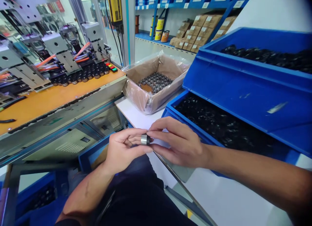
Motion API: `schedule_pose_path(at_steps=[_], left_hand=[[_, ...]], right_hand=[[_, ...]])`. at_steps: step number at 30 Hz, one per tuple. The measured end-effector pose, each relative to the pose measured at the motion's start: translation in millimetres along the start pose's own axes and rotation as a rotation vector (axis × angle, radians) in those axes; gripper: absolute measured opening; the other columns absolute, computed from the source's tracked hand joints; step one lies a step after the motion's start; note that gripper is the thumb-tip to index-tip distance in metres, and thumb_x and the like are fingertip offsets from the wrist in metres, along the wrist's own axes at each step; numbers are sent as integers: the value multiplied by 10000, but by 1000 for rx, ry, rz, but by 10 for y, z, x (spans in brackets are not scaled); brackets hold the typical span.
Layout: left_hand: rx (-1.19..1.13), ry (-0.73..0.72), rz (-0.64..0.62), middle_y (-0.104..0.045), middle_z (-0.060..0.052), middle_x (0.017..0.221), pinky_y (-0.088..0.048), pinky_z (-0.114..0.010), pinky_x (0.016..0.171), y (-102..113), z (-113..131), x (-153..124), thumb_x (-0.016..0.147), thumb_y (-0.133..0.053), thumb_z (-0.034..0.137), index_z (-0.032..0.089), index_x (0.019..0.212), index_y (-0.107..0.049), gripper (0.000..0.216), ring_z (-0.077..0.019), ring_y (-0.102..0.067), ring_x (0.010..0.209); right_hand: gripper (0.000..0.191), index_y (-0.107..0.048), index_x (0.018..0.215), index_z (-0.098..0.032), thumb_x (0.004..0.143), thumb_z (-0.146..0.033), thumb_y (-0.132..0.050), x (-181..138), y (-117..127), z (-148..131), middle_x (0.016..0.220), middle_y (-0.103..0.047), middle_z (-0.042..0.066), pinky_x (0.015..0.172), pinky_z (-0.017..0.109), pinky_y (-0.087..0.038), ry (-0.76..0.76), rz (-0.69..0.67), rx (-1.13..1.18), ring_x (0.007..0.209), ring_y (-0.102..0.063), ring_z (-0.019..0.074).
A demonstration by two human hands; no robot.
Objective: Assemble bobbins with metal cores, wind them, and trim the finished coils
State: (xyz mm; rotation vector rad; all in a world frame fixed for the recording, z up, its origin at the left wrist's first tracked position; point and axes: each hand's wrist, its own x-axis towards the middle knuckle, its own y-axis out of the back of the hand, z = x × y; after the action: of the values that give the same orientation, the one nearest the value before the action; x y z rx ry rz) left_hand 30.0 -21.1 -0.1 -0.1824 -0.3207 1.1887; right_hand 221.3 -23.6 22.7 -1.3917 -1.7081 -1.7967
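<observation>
Nearest, the left hand (120, 150) pinches a silver ring (143, 139); the right hand (181, 143) closes fingertips on its black end (148, 140), seemingly already fitted. Farther, a carton (135, 95) holds rows of parts (158, 81), the layer apparently unfinished at near left.

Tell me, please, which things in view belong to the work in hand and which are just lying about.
In use:
- small silver-and-black part, in left hand and right hand fingertips
- probably lower blue bin, lined carton

Apparently lying about:
- brown boxes
- yellow cylinders
</observation>
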Motion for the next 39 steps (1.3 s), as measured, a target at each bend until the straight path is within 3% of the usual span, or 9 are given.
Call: schedule_pose_path(at_steps=[11,16,30,39], left_hand=[[25,-32,5,-788,-8,768,-609,-210,654,-54,48,13,565,-886,90,239,939,-792,413,-146,-736,669],[32,-17,17,-787,-25,764,-615,-235,648,-47,47,1,555,-900,132,220,925,-792,395,-166,-737,671],[-3,15,-14,-793,-45,774,-629,-256,660,-11,-13,7,542,-913,150,176,941,-788,419,-200,-756,700],[-44,39,-53,-797,-21,785,-624,-216,692,14,9,-11,567,-892,81,217,954,-791,422,-171,-761,718]], right_hand=[[220,-572,1103,-117,891,-122,-633,-9,48,5,974,-640,113,752,312,-603,55,2,-65,932,-632,176],[188,-582,1089,-182,906,-172,-624,2,42,0,980,-638,86,757,317,-613,42,-9,-69,920,-643,171],[130,-629,1044,-116,942,-193,-603,-26,44,7,939,-650,87,770,284,-590,77,-16,-148,933,-637,148],[138,-648,1026,-83,933,-174,-601,-6,97,14,852,-636,77,739,274,-583,154,-44,-205,891,-637,164]])
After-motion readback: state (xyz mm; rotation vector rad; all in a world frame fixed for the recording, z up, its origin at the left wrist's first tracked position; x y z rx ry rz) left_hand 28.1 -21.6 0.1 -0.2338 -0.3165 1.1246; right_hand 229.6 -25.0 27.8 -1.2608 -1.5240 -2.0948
